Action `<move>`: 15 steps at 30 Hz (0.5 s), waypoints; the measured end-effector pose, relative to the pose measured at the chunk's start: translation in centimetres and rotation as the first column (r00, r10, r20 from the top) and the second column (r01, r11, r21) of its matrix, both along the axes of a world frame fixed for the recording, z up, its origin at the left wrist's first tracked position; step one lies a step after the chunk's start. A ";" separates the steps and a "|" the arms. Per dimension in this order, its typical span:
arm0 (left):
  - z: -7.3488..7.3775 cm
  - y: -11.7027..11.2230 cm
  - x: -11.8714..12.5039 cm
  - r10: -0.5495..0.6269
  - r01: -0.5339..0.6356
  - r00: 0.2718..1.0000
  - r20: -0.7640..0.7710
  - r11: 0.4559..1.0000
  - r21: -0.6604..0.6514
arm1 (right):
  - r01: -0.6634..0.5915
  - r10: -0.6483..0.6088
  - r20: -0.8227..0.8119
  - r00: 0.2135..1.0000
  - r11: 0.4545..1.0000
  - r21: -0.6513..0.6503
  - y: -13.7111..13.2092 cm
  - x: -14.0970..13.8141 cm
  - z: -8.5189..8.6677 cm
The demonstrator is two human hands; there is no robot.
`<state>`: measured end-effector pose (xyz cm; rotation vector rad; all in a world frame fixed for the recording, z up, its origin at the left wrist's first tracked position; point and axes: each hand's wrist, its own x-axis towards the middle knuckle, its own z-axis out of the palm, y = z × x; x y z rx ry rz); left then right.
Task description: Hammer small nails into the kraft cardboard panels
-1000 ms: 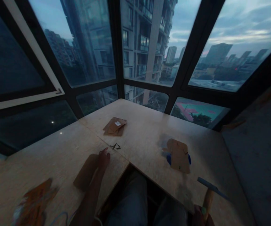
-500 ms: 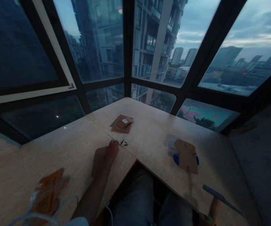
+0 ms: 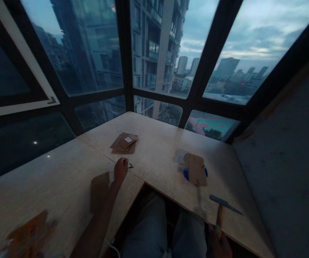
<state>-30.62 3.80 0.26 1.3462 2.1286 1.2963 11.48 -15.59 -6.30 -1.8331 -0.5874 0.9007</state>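
My left hand [image 3: 121,170] is over the wooden tabletop, its fingers closed together beside a few small dark nail-like pieces [image 3: 130,166]. Whether a piece is pinched in them is hidden. Under my left forearm lies a brown board [image 3: 99,190], partly covered. At the lower right, my right hand [image 3: 219,245] is wrapped round the wooden handle of a hammer [image 3: 225,204], its metal head up above the table edge. Another brown board [image 3: 197,169], with small dark pieces on it, rests on something blue [image 3: 186,174] beyond the hammer.
A stack of brown boards [image 3: 119,147] with a white label sits behind my left hand. At the lower left is a blurred orange packet [image 3: 28,234]. The table [image 3: 157,143] meets windows behind and a wall [image 3: 280,150] on the right; its front edge has an inner corner.
The view has swung right, so the table things appear further left. My left hand is closer to the small dark pieces and hides some. My right hand and hammer show more fully.
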 end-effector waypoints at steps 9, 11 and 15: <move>1.6 5.1 12.7 -0.398 0.364 0.895 0.203 0.913 0.185 | 0.019 -0.011 -0.074 0.997 0.994 0.104 0.8 0.0 0.0; 1.7 5.8 15.9 -0.476 0.437 0.847 0.238 0.877 0.201 | 0.032 -0.025 -0.078 0.997 0.996 0.081 0.8 0.4 0.0; 1.7 7.2 22.0 -0.607 0.568 0.733 0.306 0.795 0.215 | 0.084 -0.077 -0.062 0.995 0.989 0.120 1.1 1.3 0.2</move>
